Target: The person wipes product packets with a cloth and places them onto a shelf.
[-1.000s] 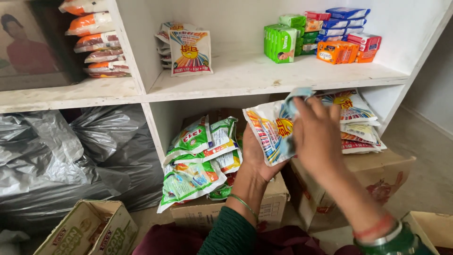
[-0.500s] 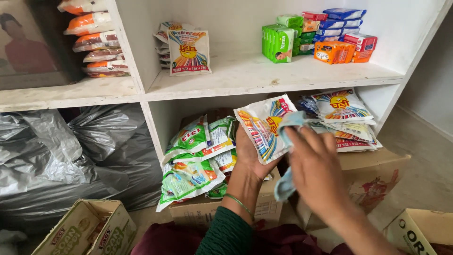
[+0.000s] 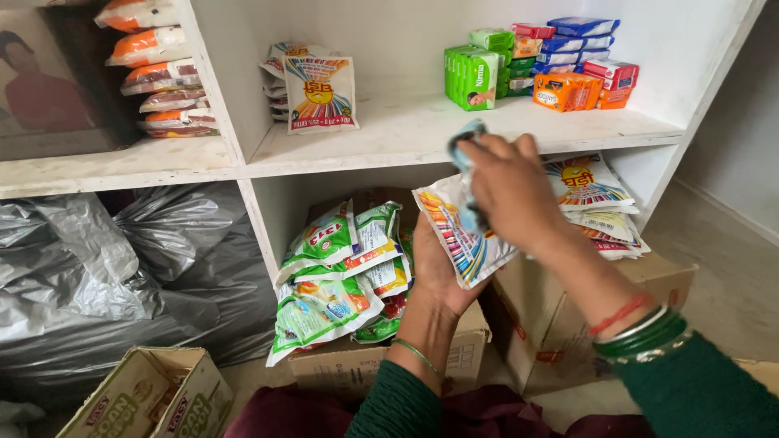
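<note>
Since half a second ago the right hand (image 3: 507, 191) has risen from below the white striped packet (image 3: 464, 235) to lie over its top, carrying the light blue cloth (image 3: 464, 158) with it, and the packet now tilts a little more upright. That packet sits in front of the lower shelf opening, propped from beneath and behind by the left hand (image 3: 434, 272), whose fingers are hidden behind it; the palm is cupped around its lower edge. The right hand is closed narrow on the cloth, pressing it against the packet's face.

By its look the packet is a light, soft plastic pouch with loose filling, likely slick and easy to crease, so a flat palm under it with a pinch at a sealed edge seems the safest hold. Just left lie green and white packets (image 3: 337, 280) heaped on a cardboard box (image 3: 357, 365); right of it, similar striped packets (image 3: 596, 203) rest on another box (image 3: 568, 324). Above, the white shelf (image 3: 406, 134) carries soap bars (image 3: 540, 65).
</note>
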